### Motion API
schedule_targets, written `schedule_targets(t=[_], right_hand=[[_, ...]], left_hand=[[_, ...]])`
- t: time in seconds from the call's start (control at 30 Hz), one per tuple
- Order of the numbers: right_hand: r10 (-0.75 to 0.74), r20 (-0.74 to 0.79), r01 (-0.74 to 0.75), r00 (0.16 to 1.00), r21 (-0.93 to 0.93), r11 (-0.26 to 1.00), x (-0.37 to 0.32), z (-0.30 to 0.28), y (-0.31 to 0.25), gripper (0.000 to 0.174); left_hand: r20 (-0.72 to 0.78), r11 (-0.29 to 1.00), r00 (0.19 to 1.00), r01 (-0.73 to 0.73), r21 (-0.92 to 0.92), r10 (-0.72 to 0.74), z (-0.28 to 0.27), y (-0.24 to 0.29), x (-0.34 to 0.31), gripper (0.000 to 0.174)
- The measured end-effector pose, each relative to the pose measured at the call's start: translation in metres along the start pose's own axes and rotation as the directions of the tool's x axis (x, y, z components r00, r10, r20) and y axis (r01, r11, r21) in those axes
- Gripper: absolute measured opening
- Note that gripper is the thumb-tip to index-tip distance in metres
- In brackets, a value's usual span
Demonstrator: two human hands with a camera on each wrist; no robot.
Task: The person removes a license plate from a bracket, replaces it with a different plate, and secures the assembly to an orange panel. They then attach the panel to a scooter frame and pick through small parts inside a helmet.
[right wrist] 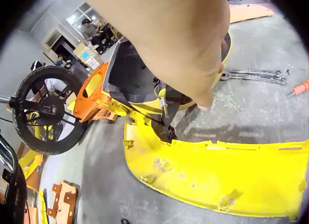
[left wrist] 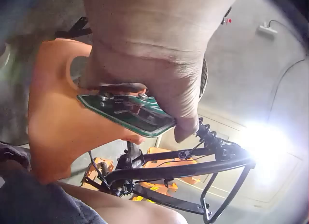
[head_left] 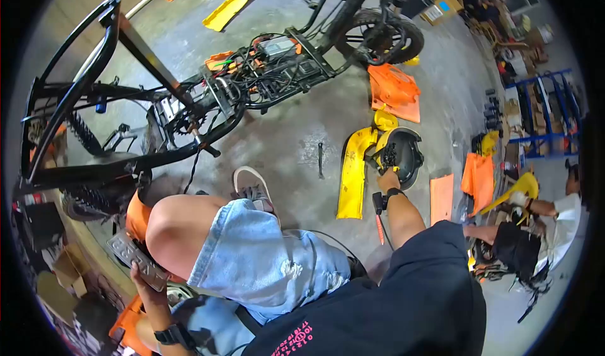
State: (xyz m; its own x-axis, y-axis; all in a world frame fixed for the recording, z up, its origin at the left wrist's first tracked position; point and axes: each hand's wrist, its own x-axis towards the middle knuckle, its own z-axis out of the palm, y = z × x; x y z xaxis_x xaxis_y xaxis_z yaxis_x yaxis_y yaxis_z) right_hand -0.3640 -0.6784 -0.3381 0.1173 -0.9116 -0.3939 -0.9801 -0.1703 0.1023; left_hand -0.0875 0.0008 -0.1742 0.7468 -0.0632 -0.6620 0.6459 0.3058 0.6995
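Note:
My left hand (head_left: 150,285) holds a license plate (head_left: 131,255) low at the left, beside my bent knee. In the left wrist view the plate (left wrist: 128,118) shows a green edge, with bolts near its upper side, and my thumb lies along its end. My right hand (head_left: 390,179) reaches down and grips the rim of a helmet (head_left: 411,157), yellow outside and black inside, lying open side up on the floor. A strap with a buckle (right wrist: 163,102) hangs over its rim in the right wrist view. Most of the right fingers are hidden there.
A stripped black motorbike frame (head_left: 252,85) stands ahead. A long yellow panel (head_left: 353,179) lies beside the helmet, orange panels (head_left: 394,91) beyond it. Wrenches (right wrist: 253,75) and an orange-handled screwdriver (right wrist: 300,89) lie on the floor. Another person (head_left: 558,223) sits at the right.

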Motion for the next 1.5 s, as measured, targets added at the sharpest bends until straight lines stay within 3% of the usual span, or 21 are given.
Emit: schedule_targets(t=[0.07,0.23,0.3,0.33,0.43,0.53,0.67,0.8,0.87,0.9,0.97,1.0,1.03,1.1,1.3,1.33,1.37,1.5], right_hand=[[-0.059,0.009,0.059,0.998,-0.051,0.997,0.007,0.011,0.008,0.05],[-0.103,-0.053,0.097,0.993,-0.107,0.989,0.011,0.032,0.002,0.039],[-0.043,-0.092,0.034,0.995,-0.105,0.994,0.019,0.036,-0.003,0.034],[-0.038,-0.094,0.028,0.995,-0.099,0.995,0.017,0.029,-0.005,0.034],[-0.07,-0.129,0.056,0.989,-0.104,0.993,0.014,0.012,-0.006,0.034],[-0.357,-0.136,0.323,0.924,-0.223,0.92,0.021,-0.009,-0.002,0.032],[-0.386,-0.153,0.349,0.91,-0.219,0.911,0.017,-0.022,0.0,0.033],[-0.548,-0.177,0.472,0.818,-0.338,0.814,0.007,-0.031,-0.002,0.033],[-0.643,-0.204,0.539,0.738,-0.395,0.744,-0.006,-0.044,-0.004,0.027],[-0.638,-0.209,0.536,0.741,-0.388,0.75,-0.017,-0.055,-0.008,0.027],[-0.791,-0.117,0.661,0.601,-0.484,0.573,-0.034,-0.073,-0.014,0.023],[-0.832,-0.171,0.703,0.528,-0.462,0.542,-0.04,-0.075,-0.016,0.019],[-0.828,-0.179,0.698,0.532,-0.462,0.548,-0.046,-0.078,-0.017,0.019],[-0.884,-0.204,0.797,0.42,-0.382,0.467,-0.069,-0.082,-0.027,0.021],[-0.974,-0.108,0.921,0.2,-0.318,0.225,-0.134,-0.075,-0.069,0.023],[-0.985,-0.031,0.936,0.172,-0.306,0.173,-0.138,-0.068,-0.075,0.024],[-0.975,0.089,0.935,0.204,-0.314,0.167,-0.144,-0.06,-0.083,0.025],[-0.996,0.078,0.975,0.03,-0.22,0.013,-0.163,-0.025,-0.104,0.023]], left_hand=[[-0.04,1.0,0.999,0.002,-0.022,-0.003,-0.016,-0.003,0.01,0.057],[0.04,0.998,0.999,0.034,-0.045,-0.032,-0.02,-0.003,0.012,0.061],[0.041,0.997,0.997,0.074,-0.035,-0.072,-0.037,-0.003,0.02,0.062],[-0.157,1.0,0.988,-0.016,-0.015,0.013,0.006,-0.003,0.008,0.052],[-0.007,1.0,1.0,0.009,-0.014,-0.009,-0.007,0.002,0.017,0.054],[-0.091,0.996,0.993,-0.076,0.041,0.079,0.022,0.004,0.001,0.058],[0.04,1.0,0.999,-0.029,-0.011,0.03,0.007,0.004,0.006,0.062],[0.012,1.0,1.0,-0.006,-0.016,0.006,0.013,0.015,-0.004,0.057],[-0.036,0.998,0.998,-0.06,-0.028,0.059,0.019,0.014,-0.007,0.054],[-0.039,0.996,0.996,-0.079,-0.03,0.078,0.021,0.015,-0.008,0.054],[0.012,0.996,0.996,-0.09,-0.012,0.09,0.022,0.017,-0.009,0.054],[0.055,0.995,0.994,-0.099,-0.002,0.099,0.023,0.017,-0.009,0.053],[0.064,0.995,0.993,-0.101,-0.002,0.101,0.025,0.018,-0.011,0.053],[0.082,0.992,0.989,-0.123,0.02,0.121,0.028,0.019,-0.015,0.052],[0.1,0.987,0.983,-0.159,0.023,0.156,0.02,0.016,-0.015,0.052],[0.108,0.987,0.982,-0.156,0.028,0.152,0.019,0.017,-0.016,0.052],[0.106,0.987,0.983,-0.156,0.029,0.152,0.02,0.017,-0.019,0.052],[0.025,0.986,0.987,-0.158,0.055,0.157,0.027,0.017,-0.033,0.052]])
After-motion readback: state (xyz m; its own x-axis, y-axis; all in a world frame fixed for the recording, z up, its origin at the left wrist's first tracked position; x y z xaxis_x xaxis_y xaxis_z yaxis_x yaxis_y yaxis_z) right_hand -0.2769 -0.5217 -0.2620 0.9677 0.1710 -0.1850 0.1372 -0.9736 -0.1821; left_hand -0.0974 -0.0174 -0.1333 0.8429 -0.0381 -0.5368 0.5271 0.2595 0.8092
